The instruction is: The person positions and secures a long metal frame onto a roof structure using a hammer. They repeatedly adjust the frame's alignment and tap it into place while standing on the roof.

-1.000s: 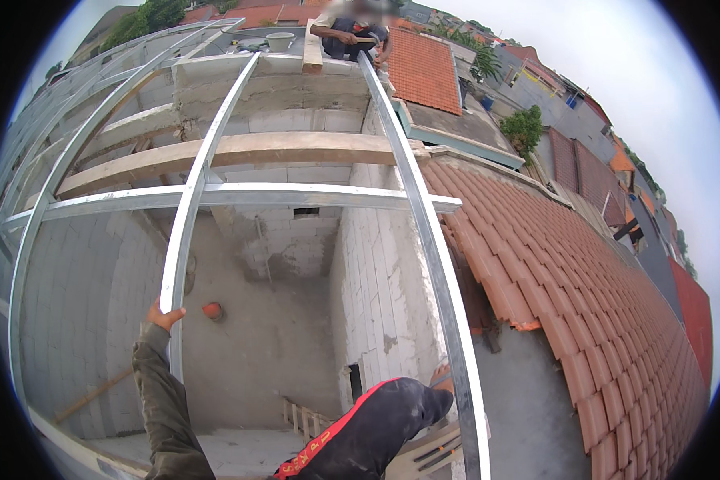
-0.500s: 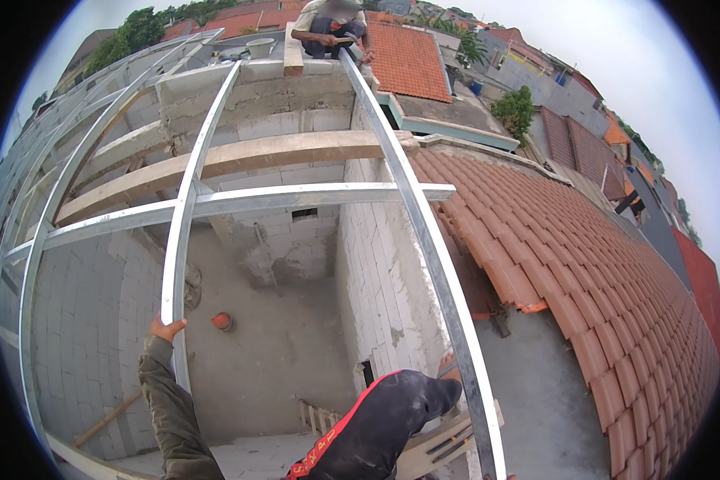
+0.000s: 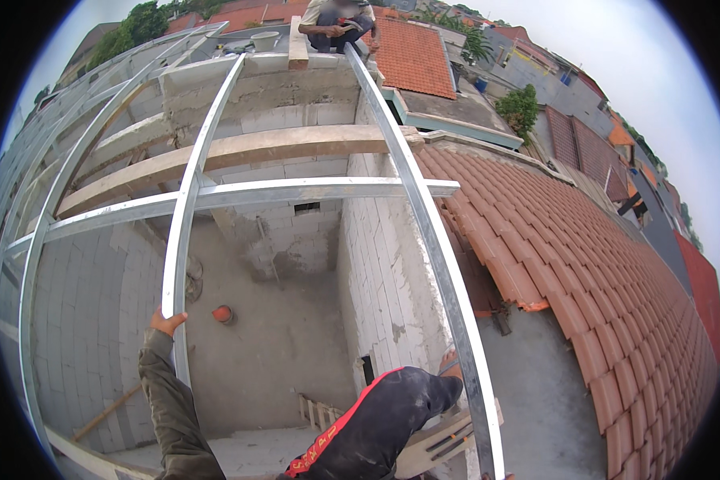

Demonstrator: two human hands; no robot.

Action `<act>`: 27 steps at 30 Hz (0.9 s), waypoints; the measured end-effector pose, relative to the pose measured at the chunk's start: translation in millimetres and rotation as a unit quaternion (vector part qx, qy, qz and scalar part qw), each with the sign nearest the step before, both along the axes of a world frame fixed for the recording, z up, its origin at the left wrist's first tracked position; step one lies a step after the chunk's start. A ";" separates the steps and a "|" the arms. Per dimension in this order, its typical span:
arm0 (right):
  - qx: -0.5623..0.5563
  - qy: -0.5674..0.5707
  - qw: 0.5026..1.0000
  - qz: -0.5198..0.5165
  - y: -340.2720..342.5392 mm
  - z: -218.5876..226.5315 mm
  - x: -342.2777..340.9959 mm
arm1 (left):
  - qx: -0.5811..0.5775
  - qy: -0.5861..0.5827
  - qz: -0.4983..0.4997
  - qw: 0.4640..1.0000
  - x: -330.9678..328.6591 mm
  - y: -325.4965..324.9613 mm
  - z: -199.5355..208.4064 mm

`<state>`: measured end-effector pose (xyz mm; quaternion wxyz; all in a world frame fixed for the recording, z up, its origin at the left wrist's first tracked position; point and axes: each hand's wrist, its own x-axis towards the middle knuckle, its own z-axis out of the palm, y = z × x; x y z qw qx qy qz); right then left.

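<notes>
My left hand (image 3: 168, 322) is closed around a silver metal channel beam (image 3: 179, 268), fingers and thumb at its edges. The beam runs away from me over an open room. To the right, a second long metal beam (image 3: 438, 240) slants from the far wall down to the lower edge. Beside its near end shows only a sliver of skin (image 3: 510, 477), perhaps my right hand; its grip is hidden. My bent leg (image 3: 384, 424) in dark trousers with a red stripe reaches that beam, with the bare foot (image 3: 451, 365) on the wall top.
A metal crosspiece (image 3: 296, 190) and a wooden beam (image 3: 272, 150) span the room. Far below, an orange bucket (image 3: 222, 314) stands on the concrete floor (image 3: 272, 360). Clay roof tiles (image 3: 568, 264) slope away at right. At the far wall a co-worker (image 3: 336, 28) squats, holding a tool.
The co-worker's hand with the tool has shifted slightly at the far beam end. My view has tilted a little; my left hand keeps its hold on the beam.
</notes>
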<state>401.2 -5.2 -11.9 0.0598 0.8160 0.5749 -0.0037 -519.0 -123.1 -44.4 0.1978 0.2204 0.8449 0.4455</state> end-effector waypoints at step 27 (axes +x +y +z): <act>-0.096 0.076 0.992 -0.004 28.6 59.0 -66.5 | -0.007 -0.019 0.025 0.999 17.7 -28.3 29.3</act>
